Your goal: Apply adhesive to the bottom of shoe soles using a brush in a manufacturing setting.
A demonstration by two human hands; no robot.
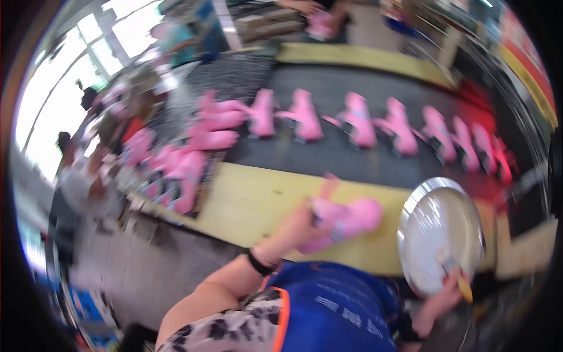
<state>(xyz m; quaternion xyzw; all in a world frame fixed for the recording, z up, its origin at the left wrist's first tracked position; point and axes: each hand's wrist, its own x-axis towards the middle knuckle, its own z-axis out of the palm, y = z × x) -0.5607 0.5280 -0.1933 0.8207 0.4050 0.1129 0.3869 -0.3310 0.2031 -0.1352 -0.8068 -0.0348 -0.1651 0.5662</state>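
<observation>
My left hand (298,226) is closed around a pink shoe (359,217), holding it tilted over the yellow ledge of the bench (240,199). A pink strap sticks up from the shoe, and its far end points right. My right hand (450,288) grips a brush (465,287) with a yellow handle. The brush's pale bristles rest at the lower part of a round shiny metal pan (404,229), against white, wet-looking content (431,226). Motion blurs the picture, so finer details of the shoe do not show.
Beyond the ledge, a row of several pink shoes lies on a dark conveyor belt (328,82), running into red light at the right. More pink shoes (187,176) are heaped at the left end. People (94,182) stand at the left, and another person's hand (305,6) shows at the top.
</observation>
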